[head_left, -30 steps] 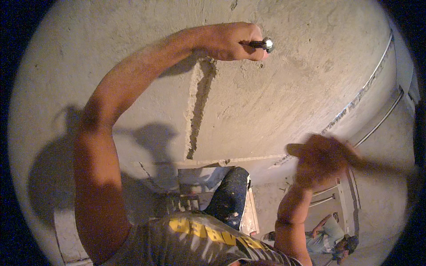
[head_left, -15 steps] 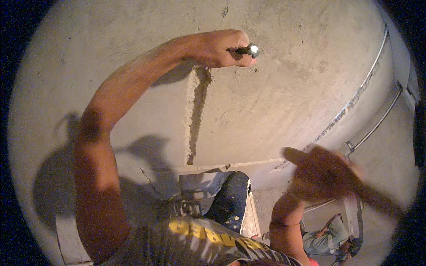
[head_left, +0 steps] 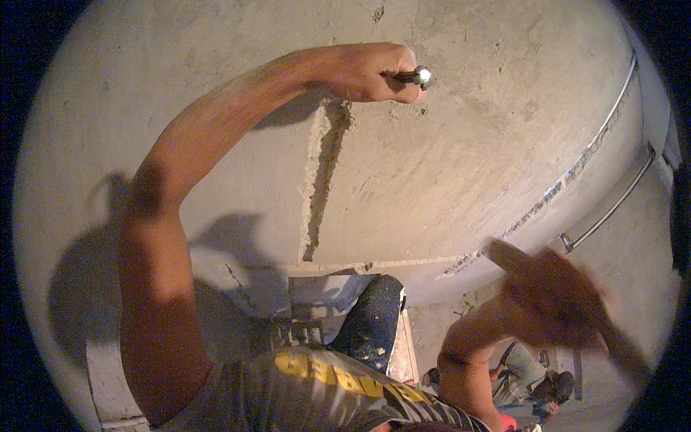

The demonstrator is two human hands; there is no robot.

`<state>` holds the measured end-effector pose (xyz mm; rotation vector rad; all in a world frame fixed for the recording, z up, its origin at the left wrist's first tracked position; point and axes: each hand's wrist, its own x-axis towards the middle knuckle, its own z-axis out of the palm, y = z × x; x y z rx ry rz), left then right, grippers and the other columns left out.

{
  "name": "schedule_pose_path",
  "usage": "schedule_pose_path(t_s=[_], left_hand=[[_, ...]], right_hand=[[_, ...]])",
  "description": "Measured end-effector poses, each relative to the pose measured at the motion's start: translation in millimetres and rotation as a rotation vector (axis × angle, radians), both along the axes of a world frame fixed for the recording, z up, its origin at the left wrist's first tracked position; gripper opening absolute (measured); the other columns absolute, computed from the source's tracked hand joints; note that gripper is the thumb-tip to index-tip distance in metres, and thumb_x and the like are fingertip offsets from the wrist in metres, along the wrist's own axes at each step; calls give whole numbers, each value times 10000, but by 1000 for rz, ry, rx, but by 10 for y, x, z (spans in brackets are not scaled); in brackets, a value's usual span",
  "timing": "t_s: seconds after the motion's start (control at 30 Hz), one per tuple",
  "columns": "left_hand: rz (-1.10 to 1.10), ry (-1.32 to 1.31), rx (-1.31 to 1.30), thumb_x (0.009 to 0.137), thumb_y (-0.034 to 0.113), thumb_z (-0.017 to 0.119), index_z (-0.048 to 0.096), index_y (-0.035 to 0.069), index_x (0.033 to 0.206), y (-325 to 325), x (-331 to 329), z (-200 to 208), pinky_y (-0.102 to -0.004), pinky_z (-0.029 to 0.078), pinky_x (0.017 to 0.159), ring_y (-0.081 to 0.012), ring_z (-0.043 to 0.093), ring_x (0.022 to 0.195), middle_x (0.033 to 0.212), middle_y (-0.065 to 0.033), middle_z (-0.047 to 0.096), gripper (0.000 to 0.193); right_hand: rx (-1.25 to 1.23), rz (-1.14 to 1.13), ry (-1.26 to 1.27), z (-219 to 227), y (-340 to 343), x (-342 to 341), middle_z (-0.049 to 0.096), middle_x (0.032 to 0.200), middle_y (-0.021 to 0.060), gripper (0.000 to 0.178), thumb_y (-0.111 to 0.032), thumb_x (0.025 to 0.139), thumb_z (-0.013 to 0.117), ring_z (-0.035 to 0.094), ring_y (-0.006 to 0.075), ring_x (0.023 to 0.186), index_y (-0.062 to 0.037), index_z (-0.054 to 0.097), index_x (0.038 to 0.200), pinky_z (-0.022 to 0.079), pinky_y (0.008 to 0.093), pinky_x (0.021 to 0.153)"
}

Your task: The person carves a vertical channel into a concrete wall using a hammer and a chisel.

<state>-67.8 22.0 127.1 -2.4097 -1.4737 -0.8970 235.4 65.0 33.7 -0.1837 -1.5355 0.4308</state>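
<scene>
My left hand [head_left: 374, 72] is closed round a metal chisel [head_left: 412, 76], whose rounded shiny end sticks out of the fist. The fist is up against the plastered wall [head_left: 432, 173], just above a rough vertical groove [head_left: 325, 180] cut into it. The chisel's tip is hidden behind the hand. Lower right, my right hand [head_left: 551, 299] is raised away from the wall and smeared by motion. Its fingers are wrapped round the blurred brown handle [head_left: 622, 353] of what looks like a hammer; the head cannot be made out.
A horizontal groove [head_left: 403, 265] runs below the vertical one, and a pale conduit [head_left: 612, 108] lines a channel at right. Another pipe [head_left: 619, 198] is fixed beyond it. A co-worker [head_left: 529, 374] is low at the lower right, near a wooden board [head_left: 408, 345].
My right hand has swung right and slightly down with the tool, away from the wall. My left fist and the chisel sit slightly farther right and up in view.
</scene>
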Motion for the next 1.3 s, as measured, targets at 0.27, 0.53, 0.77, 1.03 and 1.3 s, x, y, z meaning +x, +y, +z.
schedule_pose_path(t_s=[0.27,0.53,0.77,1.03,1.3], left_hand=[[-22,40,-86,947,358,592,408,31,658,67,-36,93,-347,301,510,-101,351,550,577,21,339,473],[-24,14,34,948,355,592,426,26,663,-19,-94,-61,-343,301,508,-99,352,552,576,25,345,465],[27,-29,49,954,366,580,431,30,658,59,-105,-100,-336,298,505,-102,346,542,563,20,327,472],[-120,-6,43,964,365,564,410,31,656,112,-179,-69,-332,296,510,-99,329,546,572,38,324,480],[14,-19,-103,951,391,586,427,22,671,56,-146,7,-329,304,512,-103,335,549,576,25,325,490]], right_hand=[[-287,296,-19,-133,9,215,509,633,-17,184,-207,976,500,432,111,461,-86,542,844,339,256,404],[401,159,196,-139,-132,158,601,773,64,352,-393,960,545,549,187,625,-50,618,930,458,364,508],[-141,108,-328,-107,9,-30,503,595,35,269,-261,984,518,443,137,528,-44,566,833,374,320,484],[363,305,151,198,-139,407,388,522,-17,406,-453,973,432,437,156,494,-119,575,793,409,364,484],[-167,99,-214,-216,76,143,467,612,-23,282,-241,1011,492,424,66,519,-107,485,763,329,258,446]])
